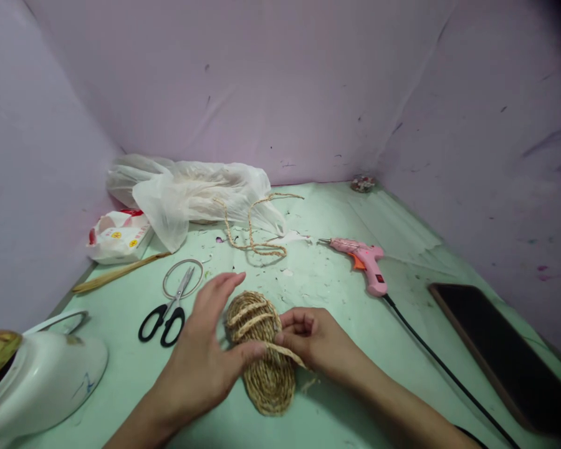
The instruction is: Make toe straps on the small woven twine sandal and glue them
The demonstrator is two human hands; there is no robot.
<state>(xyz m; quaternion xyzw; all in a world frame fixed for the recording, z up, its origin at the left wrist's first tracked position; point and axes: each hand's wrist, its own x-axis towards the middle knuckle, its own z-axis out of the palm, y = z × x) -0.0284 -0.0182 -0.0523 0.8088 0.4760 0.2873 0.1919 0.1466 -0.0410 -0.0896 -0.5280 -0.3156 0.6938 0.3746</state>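
An oval pad of coiled jute rope [267, 380] lies on the green table [318, 280] in front of me. My left hand [206, 349] rests on its left edge, fingers stretched forward and thumb pressed across the pad. My right hand [308, 340] is at the pad's right edge with fingers curled, pinching a jute strand [285, 351] that crosses the pad. Two more strand loops [252, 318] run over the pad's far end.
Black-handled scissors [166, 312] and a metal ring [183, 279] lie to the left. A pink glue gun [362, 262] with a black cord [439, 362] lies to the right, a dark tablet [500, 349] beyond it. Loose jute rope [252, 240], a plastic bag [191, 193] and a white appliance [37, 380] are nearby.
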